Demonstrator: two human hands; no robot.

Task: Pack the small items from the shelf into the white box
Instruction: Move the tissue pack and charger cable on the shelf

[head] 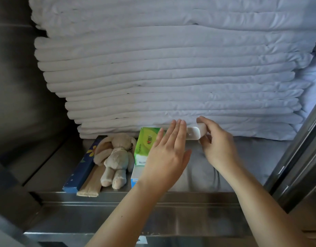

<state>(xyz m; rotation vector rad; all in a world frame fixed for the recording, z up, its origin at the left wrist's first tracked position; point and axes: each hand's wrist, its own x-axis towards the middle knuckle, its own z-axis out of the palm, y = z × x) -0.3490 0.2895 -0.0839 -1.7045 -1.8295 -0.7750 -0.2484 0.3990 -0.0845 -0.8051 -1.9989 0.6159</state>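
Right of the green tissue pack (146, 143), your right hand (217, 145) pinches a small white item (194, 132).
Your left hand (167, 150) is flat and open above the pack; lift with a firm pinch.

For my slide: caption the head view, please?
Right hand grips a small white item; open left hand over green tissues.

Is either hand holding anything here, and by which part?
The right hand grips a small white plastic case by its right end; the left hand is flat, holding nothing.
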